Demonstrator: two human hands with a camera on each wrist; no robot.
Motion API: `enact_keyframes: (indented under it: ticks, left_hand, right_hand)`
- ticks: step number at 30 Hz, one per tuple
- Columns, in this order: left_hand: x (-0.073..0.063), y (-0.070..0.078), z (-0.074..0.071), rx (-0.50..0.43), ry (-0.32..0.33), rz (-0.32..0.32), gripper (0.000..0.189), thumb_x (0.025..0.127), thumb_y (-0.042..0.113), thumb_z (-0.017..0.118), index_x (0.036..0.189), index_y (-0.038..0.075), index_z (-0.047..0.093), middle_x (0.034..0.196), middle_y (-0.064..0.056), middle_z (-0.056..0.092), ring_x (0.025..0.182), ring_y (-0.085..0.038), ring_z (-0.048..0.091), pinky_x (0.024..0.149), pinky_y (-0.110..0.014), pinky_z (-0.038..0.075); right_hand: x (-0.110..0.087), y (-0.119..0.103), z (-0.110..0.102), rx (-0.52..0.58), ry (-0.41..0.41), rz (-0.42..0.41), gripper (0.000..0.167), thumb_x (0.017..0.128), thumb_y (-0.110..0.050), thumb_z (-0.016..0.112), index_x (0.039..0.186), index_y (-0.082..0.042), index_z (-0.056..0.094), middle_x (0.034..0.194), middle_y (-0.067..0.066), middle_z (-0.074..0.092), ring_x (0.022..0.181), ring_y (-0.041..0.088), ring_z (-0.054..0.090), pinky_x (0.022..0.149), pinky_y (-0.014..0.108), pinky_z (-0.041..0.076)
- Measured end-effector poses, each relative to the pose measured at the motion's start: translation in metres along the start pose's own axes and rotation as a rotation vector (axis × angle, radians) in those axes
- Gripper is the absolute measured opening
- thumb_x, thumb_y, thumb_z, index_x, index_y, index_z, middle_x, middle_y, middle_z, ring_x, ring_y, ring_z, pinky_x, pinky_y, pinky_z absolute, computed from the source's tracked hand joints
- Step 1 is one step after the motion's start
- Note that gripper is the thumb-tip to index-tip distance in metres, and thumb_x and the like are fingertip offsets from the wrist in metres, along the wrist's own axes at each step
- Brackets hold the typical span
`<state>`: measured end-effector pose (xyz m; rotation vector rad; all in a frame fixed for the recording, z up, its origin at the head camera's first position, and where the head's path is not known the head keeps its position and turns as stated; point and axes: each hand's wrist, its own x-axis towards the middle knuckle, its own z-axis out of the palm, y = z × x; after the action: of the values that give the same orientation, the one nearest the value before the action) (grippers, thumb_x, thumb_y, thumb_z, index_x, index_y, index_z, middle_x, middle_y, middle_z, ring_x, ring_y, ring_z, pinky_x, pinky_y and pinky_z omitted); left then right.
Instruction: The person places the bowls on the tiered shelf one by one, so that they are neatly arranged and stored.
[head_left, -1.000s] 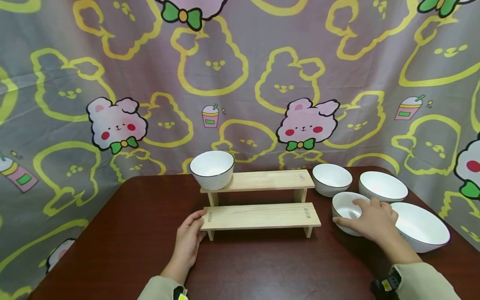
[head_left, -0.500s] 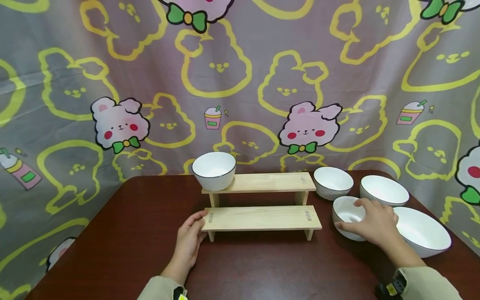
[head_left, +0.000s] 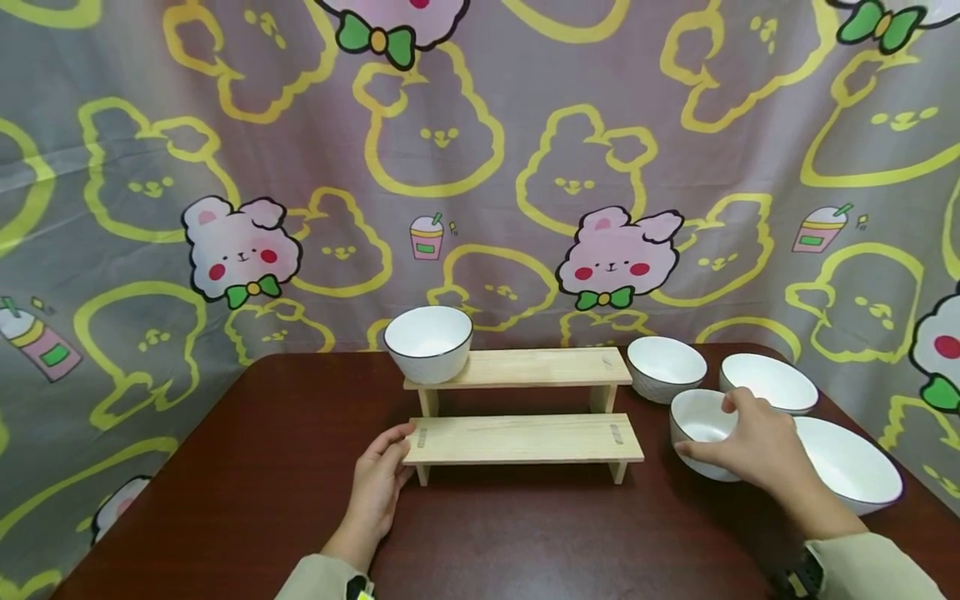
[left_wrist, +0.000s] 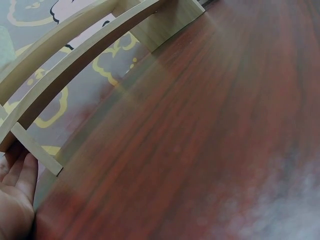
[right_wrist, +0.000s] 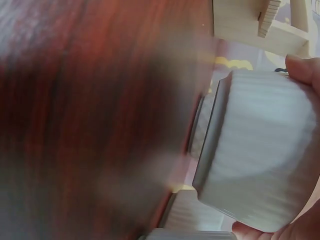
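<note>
In the head view, a two-step wooden rack stands mid-table, with a white dark-rimmed bowl (head_left: 428, 343) on the left of its upper board (head_left: 551, 367). My left hand (head_left: 375, 479) grips the left end of the lower board (head_left: 517, 438), thumb at the top edge; the left wrist view shows its fingers (left_wrist: 27, 172) beside the rack leg (left_wrist: 37, 150). Over on the right, my right hand (head_left: 768, 442) holds a small white bowl (head_left: 701, 417) by opposite sides of its rim. The right wrist view shows that bowl's ribbed outside (right_wrist: 260, 145), its base seemingly just off the table.
Behind the held bowl stands another small bowl (head_left: 666, 367), close to the rack's right end. Further right are a wider bowl (head_left: 768, 381) and a large bowl (head_left: 851, 462), partly behind my right hand. A patterned curtain (head_left: 480, 167) hangs behind the dark wooden table (head_left: 247, 467).
My right hand keeps hold of the small bowl, which has shifted slightly right and up from its place. The left hand stays at the rack. The head view has tilted a little.
</note>
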<state>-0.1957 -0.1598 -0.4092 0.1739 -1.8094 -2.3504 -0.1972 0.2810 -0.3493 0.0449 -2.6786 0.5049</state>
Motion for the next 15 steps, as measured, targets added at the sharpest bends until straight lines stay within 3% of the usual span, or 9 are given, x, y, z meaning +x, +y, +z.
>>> enact_keyframes:
  ticks: [2, 9, 15]
  left_hand:
    - [0.0, 0.0, 0.0, -0.001, -0.002, 0.0, 0.027, 0.092, 0.008, 0.048, 0.115, 0.002, 0.058, 0.128, -0.011, 0.05, 0.093, -0.006, 0.058, 0.079, -0.028, 0.044]
    - [0.0, -0.001, -0.001, 0.001, -0.002, 0.001, 0.027, 0.091, 0.008, 0.048, 0.115, 0.001, 0.058, 0.127, -0.011, 0.051, 0.092, -0.006, 0.058, 0.079, -0.028, 0.044]
    - [0.0, -0.001, -0.001, -0.008, -0.006, 0.008, 0.025, 0.091, 0.008, 0.049, 0.113, 0.003, 0.06, 0.124, -0.008, 0.053, 0.092, -0.006, 0.058, 0.079, -0.028, 0.045]
  right_hand:
    - [0.0, -0.001, -0.003, 0.004, -0.007, 0.008, 0.08, 0.053, -0.055, 0.081, 0.097, 0.002, 0.047, 0.08, 0.024, 0.052, 0.07, 0.04, 0.05, 0.055, 0.039, 0.036]
    - [0.002, -0.011, -0.012, 0.023, 0.006, -0.014, 0.078, 0.055, -0.052, 0.081, 0.099, 0.002, 0.046, 0.085, 0.026, 0.052, 0.076, 0.043, 0.05, 0.073, 0.05, 0.029]
    - [0.007, -0.019, -0.022, 0.02, 0.016, -0.009, 0.076, 0.056, -0.055, 0.08, 0.099, -0.002, 0.048, 0.09, 0.025, 0.056, 0.079, 0.044, 0.049, 0.06, 0.041, 0.033]
